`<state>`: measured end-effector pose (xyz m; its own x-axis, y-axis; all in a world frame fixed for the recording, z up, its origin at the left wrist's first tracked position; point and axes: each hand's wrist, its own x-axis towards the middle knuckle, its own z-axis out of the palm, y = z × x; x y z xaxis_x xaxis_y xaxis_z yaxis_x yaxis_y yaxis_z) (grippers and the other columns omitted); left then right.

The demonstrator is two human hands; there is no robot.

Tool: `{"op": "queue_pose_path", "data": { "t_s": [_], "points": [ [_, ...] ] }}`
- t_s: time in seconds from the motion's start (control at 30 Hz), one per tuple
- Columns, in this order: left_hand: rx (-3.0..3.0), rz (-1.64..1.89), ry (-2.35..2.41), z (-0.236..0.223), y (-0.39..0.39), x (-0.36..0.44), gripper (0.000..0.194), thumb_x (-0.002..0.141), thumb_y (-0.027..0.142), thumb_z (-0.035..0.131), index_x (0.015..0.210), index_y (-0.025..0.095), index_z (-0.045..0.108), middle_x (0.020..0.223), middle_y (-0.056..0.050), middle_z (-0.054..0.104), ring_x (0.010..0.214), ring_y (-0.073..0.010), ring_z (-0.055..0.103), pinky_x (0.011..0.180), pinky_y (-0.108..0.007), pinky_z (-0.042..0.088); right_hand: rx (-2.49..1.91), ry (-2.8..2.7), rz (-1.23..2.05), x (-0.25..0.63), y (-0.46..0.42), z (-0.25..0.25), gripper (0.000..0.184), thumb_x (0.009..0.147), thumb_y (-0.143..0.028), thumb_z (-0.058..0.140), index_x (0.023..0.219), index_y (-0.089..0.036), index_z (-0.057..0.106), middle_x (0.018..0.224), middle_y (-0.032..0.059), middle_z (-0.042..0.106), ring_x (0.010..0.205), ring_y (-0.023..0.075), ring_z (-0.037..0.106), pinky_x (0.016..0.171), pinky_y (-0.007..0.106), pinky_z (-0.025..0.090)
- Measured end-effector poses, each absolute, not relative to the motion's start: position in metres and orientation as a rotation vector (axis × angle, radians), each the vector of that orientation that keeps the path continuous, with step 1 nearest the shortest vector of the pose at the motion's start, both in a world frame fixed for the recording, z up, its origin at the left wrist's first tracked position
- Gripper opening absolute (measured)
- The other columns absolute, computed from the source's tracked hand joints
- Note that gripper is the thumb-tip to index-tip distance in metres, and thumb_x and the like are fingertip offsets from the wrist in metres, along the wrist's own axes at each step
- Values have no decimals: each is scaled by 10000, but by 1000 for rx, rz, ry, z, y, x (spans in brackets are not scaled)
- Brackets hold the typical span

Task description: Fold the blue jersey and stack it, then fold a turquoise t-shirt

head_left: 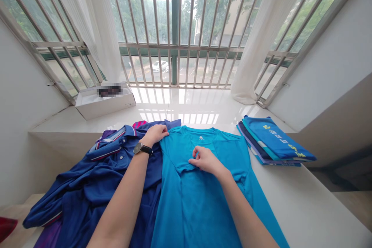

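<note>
A teal T-shirt lies spread before me, neckline toward the window, with a small pale mark below the collar. Both short sleeves appear folded inward over its body. My left hand, fingers closed, grips the shirt at its left shoulder; a dark-strapped watch is on that wrist. Over the chest, my right hand has thumb and forefinger curled together at the left sleeve's hem, apparently pinching it. A navy polo shirt with striped collar lies heaped beside the T-shirt, partly under my left forearm.
Folded clothes are stacked to the right, a blue printed one on top. A white box stands at the back left of the white sill. Behind are white curtains and a barred window. More garments show under the polo.
</note>
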<state>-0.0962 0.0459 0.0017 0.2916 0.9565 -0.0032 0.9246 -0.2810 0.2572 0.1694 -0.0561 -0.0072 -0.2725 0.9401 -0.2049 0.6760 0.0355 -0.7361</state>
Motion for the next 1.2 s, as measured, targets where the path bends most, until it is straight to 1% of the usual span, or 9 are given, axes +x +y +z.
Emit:
{"op": "queue_pose_path", "data": {
  "t_s": [0.1, 0.23, 0.37, 0.47, 0.67, 0.8, 0.97, 1.1, 1.2],
  "points": [
    [2401, 179, 1739, 12, 42, -83, 122, 864, 291, 603, 928, 215, 674, 1001, -73, 697, 950, -251, 637, 754, -296, 463, -1700, -2066, 905, 167, -57, -8, 157, 737, -289, 703, 781, -195, 585, 655, -23, 634, 628, 134, 588, 543, 221, 349],
    [2516, 253, 1669, 31, 32, -49, 177, 881, 253, 583, 1035, 206, 657, 1106, -95, 670, 1025, -262, 621, 842, -324, 466, -1727, -2093, 856, 165, -57, -5, 163, 738, -315, 713, 768, -193, 609, 675, -12, 640, 652, 141, 589, 554, 229, 347],
    [2605, 299, 1487, 44, 15, -11, 178, 915, 297, 552, 1022, 215, 668, 1045, -75, 690, 984, -241, 631, 854, -314, 475, -1629, -2007, 917, 189, -57, 19, 178, 809, -364, 647, 897, -210, 644, 701, -11, 677, 599, 135, 604, 545, 230, 388],
    [2631, 259, 1391, 42, 3, 8, 182, 920, 323, 543, 986, 222, 680, 1015, -64, 704, 967, -232, 635, 835, -299, 482, -1625, -1781, 764, 234, -59, 48, 236, 879, -424, 553, 955, -217, 637, 724, 5, 698, 608, 138, 627, 564, 230, 430],
    [2647, 148, 1350, 34, -1, 36, 178, 894, 292, 549, 938, 207, 699, 1003, -88, 716, 967, -261, 653, 783, -304, 494, -1872, -1824, 435, 327, -46, 79, 195, 899, -281, 503, 889, -183, 672, 773, 55, 730, 651, 146, 655, 631, 232, 453],
    [2613, 126, 1329, 41, 7, 70, 177, 880, 319, 574, 930, 220, 711, 992, -90, 729, 936, -259, 675, 748, -302, 503, -1955, -2026, 482, 339, -15, 67, 193, 875, -192, 528, 946, -171, 707, 830, 63, 742, 672, 143, 662, 625, 217, 451],
    [2525, 35, 1394, 34, 8, 110, 250, 843, 407, 638, 984, 210, 699, 1016, -123, 728, 929, -271, 690, 722, -312, 525, -1874, -2156, 627, 326, 19, 36, 262, 762, -126, 642, 1003, -188, 723, 998, 59, 746, 746, 140, 670, 632, 193, 469],
    [2482, 54, 1453, 17, 6, 125, 360, 897, 471, 561, 1102, 187, 643, 1138, -176, 683, 1043, -301, 659, 792, -355, 532, -1895, -2223, 648, 329, 30, 19, 274, 681, -112, 694, 942, -180, 742, 896, 57, 741, 739, 161, 668, 621, 209, 465],
    [2427, 99, 1488, 7, 8, 127, 374, 920, 478, 519, 1161, 209, 614, 1174, -157, 666, 1070, -298, 647, 832, -369, 525, -1905, -2273, 655, 333, 34, 13, 247, 659, -142, 729, 903, -175, 749, 832, 53, 730, 725, 168, 660, 615, 220, 454]
  ]
}}
